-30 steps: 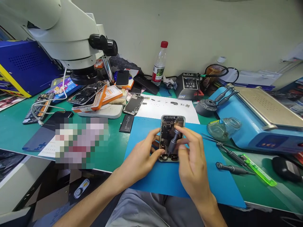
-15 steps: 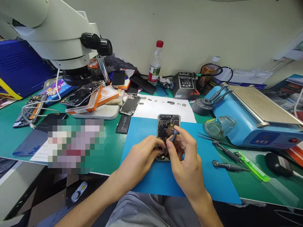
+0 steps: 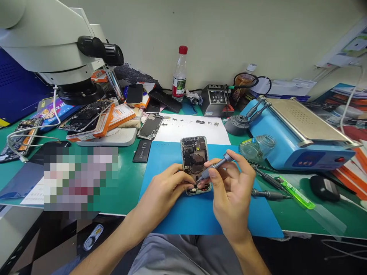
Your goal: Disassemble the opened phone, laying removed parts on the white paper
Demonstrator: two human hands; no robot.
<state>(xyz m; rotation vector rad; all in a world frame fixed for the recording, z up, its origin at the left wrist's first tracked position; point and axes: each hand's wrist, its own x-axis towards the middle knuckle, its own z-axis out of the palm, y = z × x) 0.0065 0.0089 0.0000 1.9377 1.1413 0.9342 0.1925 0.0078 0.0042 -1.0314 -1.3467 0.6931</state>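
Observation:
An opened smartphone (image 3: pixel 187 147) with its inner boards bare lies slightly turned on the blue mat (image 3: pixel 169 219). A grey precision screwdriver (image 3: pixel 215 169) is in my right hand (image 3: pixel 233 191), gripped between thumb and fingers. It slants down to the left, and its tip reaches the phone's lower end. My left hand (image 3: pixel 168 187) is closed at the phone's lower left edge, fingertips by the screwdriver tip. What lies right beneath those fingertips is partly hidden.
Small parts lie on a white sheet (image 3: pixel 186 130) behind the phone. At left are a screen (image 3: pixel 150 126), a battery (image 3: pixel 142 151) and a microscope (image 3: pixel 65 53). At right stand a glass jar (image 3: pixel 258 148) and a blue heating plate machine (image 3: pixel 304 156); more screwdrivers (image 3: pixel 272 194) lie nearby.
The screwdriver has swung from nearly upright to a low slant, its tip now at the phone's lower end. The phone has turned slightly. My right hand has opened out more around the handle.

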